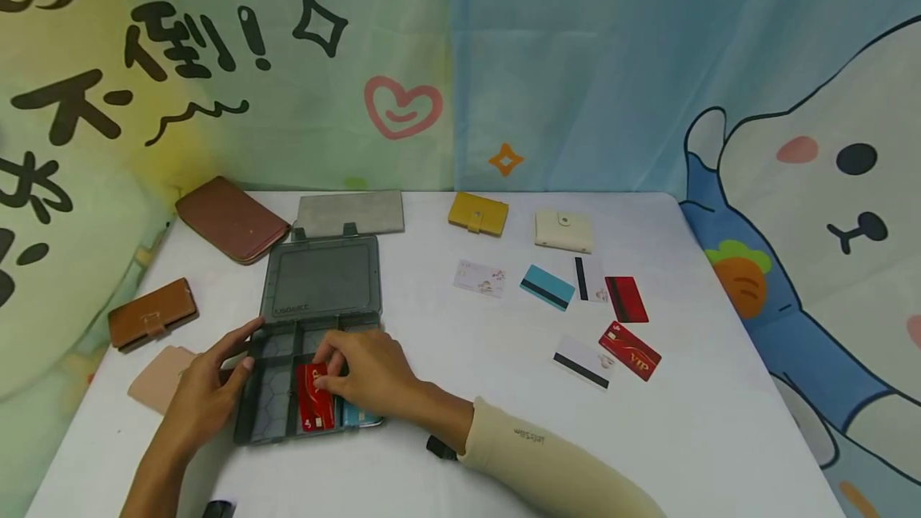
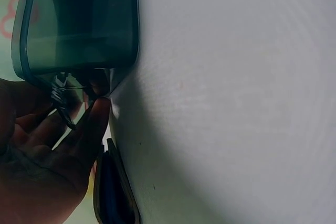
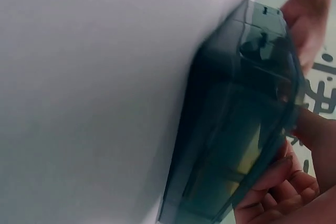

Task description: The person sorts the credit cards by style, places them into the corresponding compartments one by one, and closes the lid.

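A dark grey plastic case (image 1: 316,318) lies open on the white table (image 1: 504,438), lid flat behind it. In its divided tray sits a red card (image 1: 315,398); beside that a blue card (image 1: 357,416) shows under my right hand (image 1: 363,374). That hand pinches the red card's top edge with curled fingers. My left hand (image 1: 209,386) rests with straight fingers on the case's left rim. The left wrist view shows the case (image 2: 79,24) edge-on against my fingers (image 2: 92,124). Up close in the right wrist view is the case's wall (image 3: 236,129).
Loose cards lie at the right: a white one (image 1: 479,276), a blue striped one (image 1: 547,286), a dark red one (image 1: 627,299), a red VIP card (image 1: 629,351). Wallets line the back: brown (image 1: 230,218), grey (image 1: 350,213), yellow (image 1: 478,213), cream (image 1: 564,230). At the left, a tan wallet (image 1: 151,314).
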Available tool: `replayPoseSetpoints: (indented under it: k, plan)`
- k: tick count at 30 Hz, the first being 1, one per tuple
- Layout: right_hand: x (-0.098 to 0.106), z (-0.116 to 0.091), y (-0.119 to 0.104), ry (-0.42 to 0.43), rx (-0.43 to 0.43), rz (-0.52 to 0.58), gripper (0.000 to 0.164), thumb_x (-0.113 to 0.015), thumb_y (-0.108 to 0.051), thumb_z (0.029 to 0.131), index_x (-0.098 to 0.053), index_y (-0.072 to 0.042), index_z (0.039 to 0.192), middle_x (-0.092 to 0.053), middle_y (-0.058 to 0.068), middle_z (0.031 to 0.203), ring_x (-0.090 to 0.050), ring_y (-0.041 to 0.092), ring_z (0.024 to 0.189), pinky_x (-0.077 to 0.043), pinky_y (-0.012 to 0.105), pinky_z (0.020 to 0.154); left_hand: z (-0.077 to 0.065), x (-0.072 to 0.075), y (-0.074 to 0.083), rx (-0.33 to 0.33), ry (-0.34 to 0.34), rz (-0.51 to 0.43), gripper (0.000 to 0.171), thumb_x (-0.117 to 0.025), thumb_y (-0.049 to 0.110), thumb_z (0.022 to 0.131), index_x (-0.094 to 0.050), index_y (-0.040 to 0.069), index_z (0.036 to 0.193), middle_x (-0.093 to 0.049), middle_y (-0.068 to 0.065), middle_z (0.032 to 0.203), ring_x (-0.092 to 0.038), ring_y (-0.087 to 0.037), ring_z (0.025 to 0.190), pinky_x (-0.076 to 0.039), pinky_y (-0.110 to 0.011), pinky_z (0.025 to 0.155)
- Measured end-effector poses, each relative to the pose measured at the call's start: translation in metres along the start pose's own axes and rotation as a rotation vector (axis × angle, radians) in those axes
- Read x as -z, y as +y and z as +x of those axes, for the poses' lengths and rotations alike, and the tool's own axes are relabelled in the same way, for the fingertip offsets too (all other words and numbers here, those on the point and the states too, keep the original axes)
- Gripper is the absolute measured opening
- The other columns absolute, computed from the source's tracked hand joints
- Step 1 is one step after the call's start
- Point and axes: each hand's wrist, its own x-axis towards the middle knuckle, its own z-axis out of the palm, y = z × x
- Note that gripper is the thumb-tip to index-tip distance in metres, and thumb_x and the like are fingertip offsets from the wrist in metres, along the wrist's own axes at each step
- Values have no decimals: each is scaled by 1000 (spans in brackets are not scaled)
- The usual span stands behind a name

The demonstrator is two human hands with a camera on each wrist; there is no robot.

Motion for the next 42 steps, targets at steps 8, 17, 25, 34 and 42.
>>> replayPoseSetpoints:
  k: [8, 17, 25, 34, 42]
  plan:
    - [-2, 4, -5, -13, 28, -252, 17, -77, -37, 87, -74, -26, 101, -56, -16, 80, -47, -4, 72, -37, 10, 53, 1, -1, -2, -1, -1, 5, 57, -52, -3, 99, -39, 11, 153, -45, -25, 150, -52, -49, 128, -51, -56, 94]
    - [23, 9, 12, -71, 37, -71, 28, -75, -42, 88, -73, -25, 111, -59, -10, 90, -52, 0, 77, -43, 14, 67, -2, 0, 0, 6, -9, 14, 57, -52, -3, 99, -38, 11, 153, -46, -25, 149, -52, -47, 128, -51, -54, 94]
    - [75, 23, 69, 101, -99, 126, 28, -81, -34, 83, -73, -19, 106, -65, -3, 89, -55, 14, 68, -48, 22, 56, -1, 0, 1, -2, -12, 16, 56, -52, -1, 100, -38, 12, 154, -46, -25, 149, -51, -48, 128, -52, -54, 94]
    - [129, 25, 137, 151, -374, 18, 44, -87, -33, 77, -69, -19, 114, -65, 3, 105, -59, 20, 85, -53, 32, 72, -1, -1, -1, -3, -2, 18, 56, -52, -1, 100, -39, 13, 153, -46, -24, 149, -52, -47, 128, -53, -54, 93]
    - [146, 18, 163, 84, -603, -158, 49, -89, -35, 73, -63, -19, 111, -56, 2, 108, -54, 23, 99, -49, 37, 84, -1, 0, 0, 21, -11, 18, 57, -52, -1, 100, -38, 13, 154, -45, -25, 150, -50, -49, 129, -51, -55, 95]
